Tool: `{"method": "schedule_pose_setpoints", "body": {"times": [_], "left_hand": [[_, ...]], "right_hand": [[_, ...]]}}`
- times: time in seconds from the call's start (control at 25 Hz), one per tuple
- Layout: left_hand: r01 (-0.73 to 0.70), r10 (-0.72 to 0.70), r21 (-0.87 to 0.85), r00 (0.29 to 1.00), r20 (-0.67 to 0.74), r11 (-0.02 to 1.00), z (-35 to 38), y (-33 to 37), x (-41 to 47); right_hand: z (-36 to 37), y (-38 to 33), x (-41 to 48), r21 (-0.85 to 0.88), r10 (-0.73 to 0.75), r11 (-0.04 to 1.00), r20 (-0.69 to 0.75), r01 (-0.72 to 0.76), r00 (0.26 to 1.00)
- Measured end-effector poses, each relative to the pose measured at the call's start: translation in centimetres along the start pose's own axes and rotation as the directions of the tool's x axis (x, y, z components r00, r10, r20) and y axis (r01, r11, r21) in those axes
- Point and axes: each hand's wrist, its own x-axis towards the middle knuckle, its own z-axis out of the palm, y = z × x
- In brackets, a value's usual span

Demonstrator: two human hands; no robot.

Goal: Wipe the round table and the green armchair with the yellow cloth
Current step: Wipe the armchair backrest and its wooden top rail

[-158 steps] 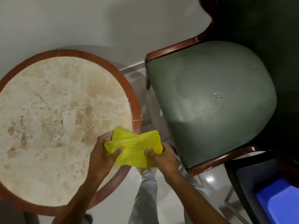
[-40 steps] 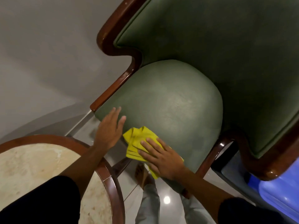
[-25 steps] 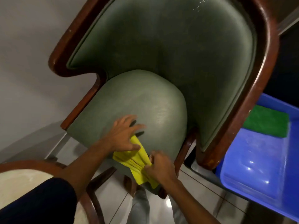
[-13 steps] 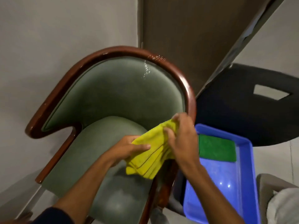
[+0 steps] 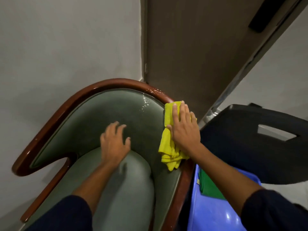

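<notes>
The yellow cloth is pressed flat under the open right hand on the right rim of the green armchair. It hangs long, up and down along the rim. The left hand is held open and empty over the backrest. Half a second ago the cloth was held by both hands.
</notes>
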Motion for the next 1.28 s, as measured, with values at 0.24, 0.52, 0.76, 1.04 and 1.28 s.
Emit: {"method": "schedule_pose_setpoints", "body": {"times": [0.24, 0.52, 0.76, 1.04, 1.28], "left_hand": [[0.177, -0.12, 0.314, 0.974, -0.193, 0.933, -5.6, -15.6, 5.1], [0.203, -0.203, 0.17, 0.979, -0.016, 0.964, -7.4, -22.8, 6.0], [0.134, -0.133, 0.157, 0.991, -0.013, 0.979, -6.3, -21.1, 5.0], [0.119, -0.13, 0.15, 0.99, 0.062, 0.981, -6.4, -21.8, 5.0], [0.125, -0.138, 0.176, 0.989, 0.061, 0.976, -6.5, -21.7, 5.0]], "right_hand": [[1.0, -3.2, 8.7, -0.171, -0.194, 0.968, -0.057, 0.182, 0.979], [2.2, -19.2, 18.0, -0.019, -0.206, 0.979, -0.112, 0.205, 0.972], [5.4, -23.3, 16.9, -0.197, -0.713, 0.701, -0.147, 0.686, 0.686], [3.6, -10.5, 10.4, -0.181, -0.289, 0.948, -0.138, 0.263, 0.947], [0.9, -2.4, -2.3, -0.241, 0.119, 0.957, -0.187, -0.163, 0.975]]}}
